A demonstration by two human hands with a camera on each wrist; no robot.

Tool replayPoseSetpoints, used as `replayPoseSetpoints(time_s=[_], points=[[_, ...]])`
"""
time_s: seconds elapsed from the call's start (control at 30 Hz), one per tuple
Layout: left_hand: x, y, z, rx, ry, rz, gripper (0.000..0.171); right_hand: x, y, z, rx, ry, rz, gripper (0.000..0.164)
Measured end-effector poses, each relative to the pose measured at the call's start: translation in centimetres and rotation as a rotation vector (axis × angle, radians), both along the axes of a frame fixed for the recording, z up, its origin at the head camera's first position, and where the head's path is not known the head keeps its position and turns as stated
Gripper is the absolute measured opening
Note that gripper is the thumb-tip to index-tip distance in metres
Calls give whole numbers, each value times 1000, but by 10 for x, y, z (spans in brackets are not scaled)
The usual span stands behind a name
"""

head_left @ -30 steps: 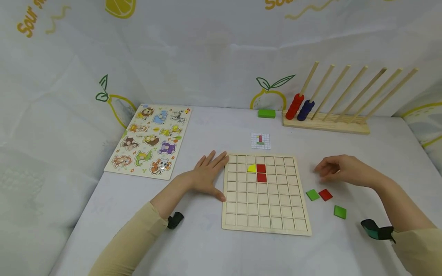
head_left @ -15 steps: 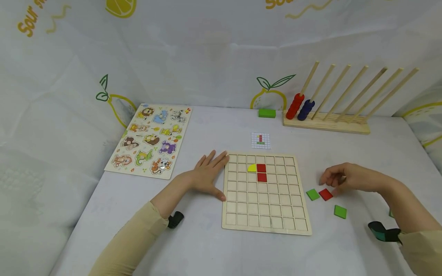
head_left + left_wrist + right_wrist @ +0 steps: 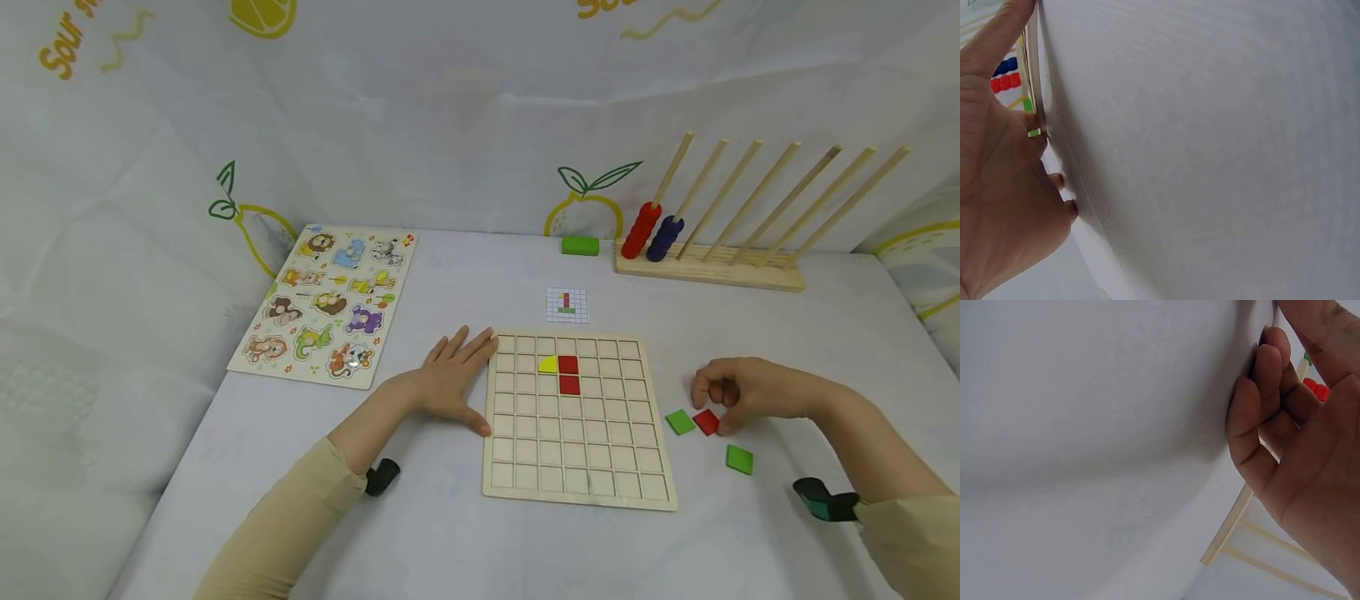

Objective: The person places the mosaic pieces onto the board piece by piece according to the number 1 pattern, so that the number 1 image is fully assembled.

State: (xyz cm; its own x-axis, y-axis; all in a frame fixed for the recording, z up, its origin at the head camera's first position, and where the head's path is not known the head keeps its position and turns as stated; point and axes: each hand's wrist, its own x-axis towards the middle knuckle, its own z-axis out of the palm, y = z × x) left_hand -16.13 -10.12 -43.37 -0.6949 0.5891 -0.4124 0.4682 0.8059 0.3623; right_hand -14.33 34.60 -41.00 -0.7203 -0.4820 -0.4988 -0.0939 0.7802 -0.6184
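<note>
Red tile (image 3: 704, 421) at the right thumb, wooden grid board (image 3: 587, 431) at the left hand's fingertips.
The left hand (image 3: 448, 388) lies with its back up, fingers fanned straight and thumb spread wide, tips touching the board's left edge, forearm slanting in from the lower left. The right hand (image 3: 759, 388) reaches in from the right, fingers curled down, thumb tip at the red tile's right corner; whether it pinches the tile cannot be told. That tile lies right of the board, just beside a green tile (image 3: 680, 422).
</note>
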Motion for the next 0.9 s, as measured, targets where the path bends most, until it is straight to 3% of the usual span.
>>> replayPoseSetpoints(time_s=[0.37,0.7,0.9], points=[[2,-1,6,22,-7,0,127,0,-3,1,72,57,-8,29],[1,-1,4,15,-11,-5,128,-2,-5,4,114,60,-32,25],[1,-1,4,15,-12,-6,128,-2,-4,4,116,108,-47,23]])
